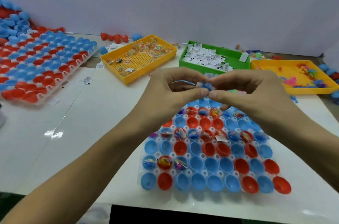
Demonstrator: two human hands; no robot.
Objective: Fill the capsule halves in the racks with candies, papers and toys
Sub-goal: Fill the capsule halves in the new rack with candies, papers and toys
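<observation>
Two bare forearms, no sleeves, left hand (165, 93), right hand (256, 91), short plain nails

My hands, left (170, 89) and right (244, 89), are meeting above the far edge of the near rack (211, 152), pinching a small toy (205, 84) between them. Capsule halves (212, 164) are sitting in this rack. Beyond it, three trays are lining up: candies (139, 56) at left, papers (214, 56) in the middle, toys (297, 77) at right. A second rack (42, 64) is lying far left, loose capsule halves (12, 20) piling up behind it.
</observation>
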